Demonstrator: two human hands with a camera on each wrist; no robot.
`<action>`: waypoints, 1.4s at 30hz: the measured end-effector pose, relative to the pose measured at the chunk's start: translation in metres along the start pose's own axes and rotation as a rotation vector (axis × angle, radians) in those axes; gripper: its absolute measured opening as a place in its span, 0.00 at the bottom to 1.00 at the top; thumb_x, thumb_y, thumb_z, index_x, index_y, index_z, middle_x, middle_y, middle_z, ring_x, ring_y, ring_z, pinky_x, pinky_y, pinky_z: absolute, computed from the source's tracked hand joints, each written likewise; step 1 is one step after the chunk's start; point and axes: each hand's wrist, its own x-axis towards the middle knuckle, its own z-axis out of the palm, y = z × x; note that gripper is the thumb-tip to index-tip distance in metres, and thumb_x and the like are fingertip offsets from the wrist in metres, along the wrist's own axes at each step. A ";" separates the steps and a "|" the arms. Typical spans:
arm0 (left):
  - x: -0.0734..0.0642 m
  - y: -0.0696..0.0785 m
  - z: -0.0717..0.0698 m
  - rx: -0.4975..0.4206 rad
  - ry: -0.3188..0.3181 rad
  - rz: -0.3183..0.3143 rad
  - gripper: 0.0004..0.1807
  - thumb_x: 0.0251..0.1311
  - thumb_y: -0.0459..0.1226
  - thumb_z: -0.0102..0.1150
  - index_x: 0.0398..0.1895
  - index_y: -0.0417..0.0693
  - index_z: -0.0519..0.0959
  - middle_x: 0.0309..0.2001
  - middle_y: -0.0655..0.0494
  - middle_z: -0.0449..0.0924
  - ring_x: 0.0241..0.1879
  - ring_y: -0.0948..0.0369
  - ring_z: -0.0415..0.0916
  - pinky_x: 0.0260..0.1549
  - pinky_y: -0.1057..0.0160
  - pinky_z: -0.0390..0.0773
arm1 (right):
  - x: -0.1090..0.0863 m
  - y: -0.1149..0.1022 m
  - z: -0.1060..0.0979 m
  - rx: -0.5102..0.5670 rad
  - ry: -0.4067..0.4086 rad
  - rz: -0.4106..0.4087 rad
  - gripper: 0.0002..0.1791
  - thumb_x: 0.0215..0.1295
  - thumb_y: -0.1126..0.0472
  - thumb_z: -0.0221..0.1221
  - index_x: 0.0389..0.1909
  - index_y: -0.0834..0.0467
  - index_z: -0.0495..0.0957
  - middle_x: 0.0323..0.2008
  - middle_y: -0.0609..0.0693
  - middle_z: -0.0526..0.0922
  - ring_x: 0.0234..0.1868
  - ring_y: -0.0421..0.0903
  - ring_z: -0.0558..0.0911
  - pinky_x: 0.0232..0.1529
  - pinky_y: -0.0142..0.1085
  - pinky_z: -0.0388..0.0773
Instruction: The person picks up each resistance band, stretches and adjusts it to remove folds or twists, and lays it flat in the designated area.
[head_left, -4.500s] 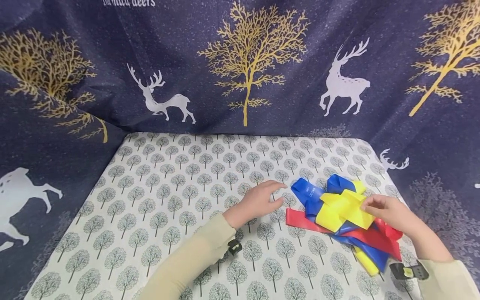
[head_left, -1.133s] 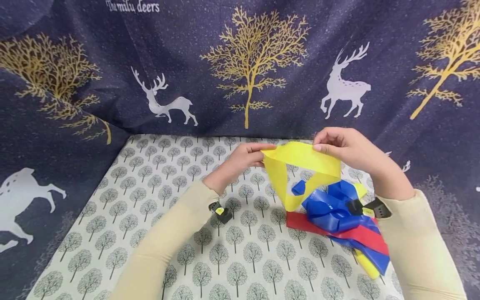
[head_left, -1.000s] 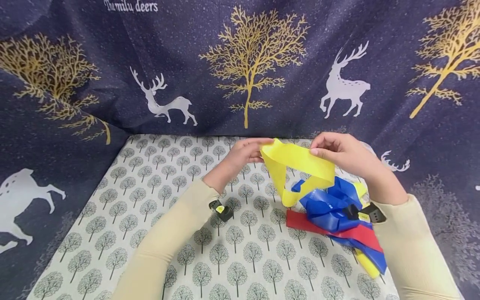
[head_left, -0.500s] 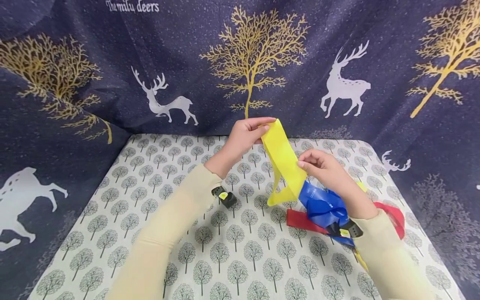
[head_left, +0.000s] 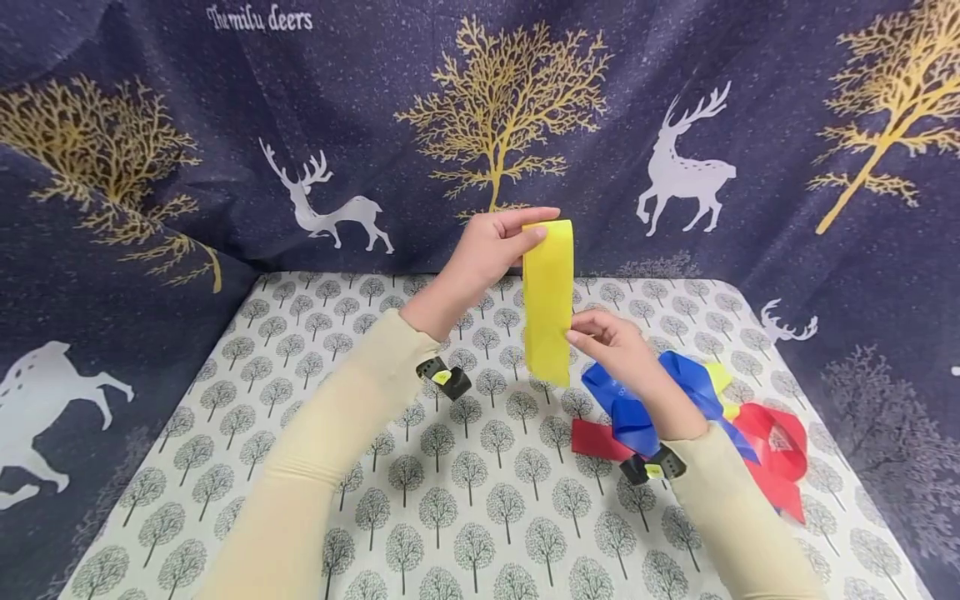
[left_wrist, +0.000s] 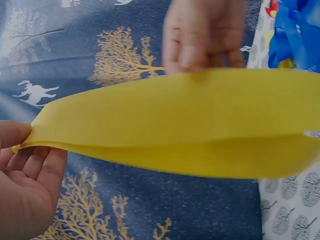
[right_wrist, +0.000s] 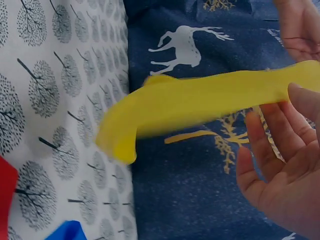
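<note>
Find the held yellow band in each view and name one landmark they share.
Head: the yellow band hangs right of centre from the left hand, the right hand at its edge.
Left wrist: the yellow band stretches across the middle.
Right wrist: the yellow band runs from left of centre to the right edge.
Shared landmark: the navy backdrop with gold trees.

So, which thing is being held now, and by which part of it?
The yellow band: the left hand pinches its top end, and the right hand holds its side edge, lower down.
</note>
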 end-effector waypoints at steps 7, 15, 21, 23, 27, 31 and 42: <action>-0.002 0.011 -0.006 -0.104 0.023 0.000 0.19 0.73 0.33 0.57 0.65 0.43 0.79 0.59 0.41 0.84 0.38 0.67 0.85 0.45 0.66 0.88 | 0.003 0.021 0.016 -0.036 -0.004 0.028 0.17 0.71 0.67 0.59 0.56 0.73 0.78 0.55 0.71 0.83 0.42 0.25 0.82 0.49 0.25 0.80; -0.008 0.021 -0.010 -0.186 0.053 0.037 0.19 0.72 0.32 0.57 0.65 0.42 0.79 0.60 0.40 0.83 0.38 0.68 0.85 0.46 0.67 0.88 | 0.005 0.049 0.049 0.028 0.009 0.188 0.18 0.69 0.63 0.62 0.54 0.70 0.80 0.46 0.59 0.88 0.41 0.34 0.81 0.51 0.33 0.78; -0.010 0.031 -0.009 -0.200 0.079 0.075 0.19 0.72 0.31 0.56 0.65 0.40 0.78 0.60 0.40 0.82 0.36 0.68 0.84 0.44 0.69 0.88 | 0.007 0.065 0.068 0.289 0.228 0.322 0.06 0.70 0.63 0.63 0.43 0.61 0.84 0.34 0.34 0.81 0.41 0.36 0.76 0.51 0.32 0.71; -0.009 0.034 -0.008 -0.207 0.087 0.080 0.19 0.72 0.30 0.56 0.65 0.40 0.79 0.61 0.40 0.82 0.36 0.68 0.84 0.44 0.68 0.88 | 0.006 0.069 0.071 0.429 0.256 0.362 0.04 0.73 0.62 0.60 0.40 0.53 0.83 0.33 0.33 0.81 0.38 0.35 0.76 0.49 0.29 0.73; -0.007 0.037 -0.009 -0.207 0.107 0.089 0.19 0.72 0.30 0.56 0.65 0.40 0.79 0.60 0.41 0.82 0.37 0.68 0.84 0.46 0.67 0.88 | 0.005 0.074 0.073 0.766 0.235 0.378 0.12 0.79 0.63 0.51 0.37 0.45 0.80 0.34 0.37 0.85 0.35 0.34 0.81 0.48 0.28 0.82; -0.006 0.037 -0.012 -0.204 0.126 0.094 0.19 0.73 0.31 0.56 0.65 0.41 0.79 0.60 0.40 0.83 0.37 0.69 0.84 0.45 0.68 0.87 | 0.003 0.075 0.073 1.007 0.175 0.338 0.17 0.80 0.65 0.46 0.37 0.44 0.80 0.39 0.41 0.87 0.41 0.37 0.86 0.51 0.32 0.86; -0.001 0.024 -0.038 -0.226 0.238 0.068 0.18 0.72 0.32 0.57 0.64 0.44 0.80 0.58 0.44 0.84 0.36 0.68 0.84 0.38 0.74 0.85 | -0.002 0.081 0.060 1.012 0.250 0.395 0.18 0.79 0.66 0.47 0.42 0.39 0.79 0.38 0.41 0.84 0.33 0.35 0.82 0.41 0.24 0.83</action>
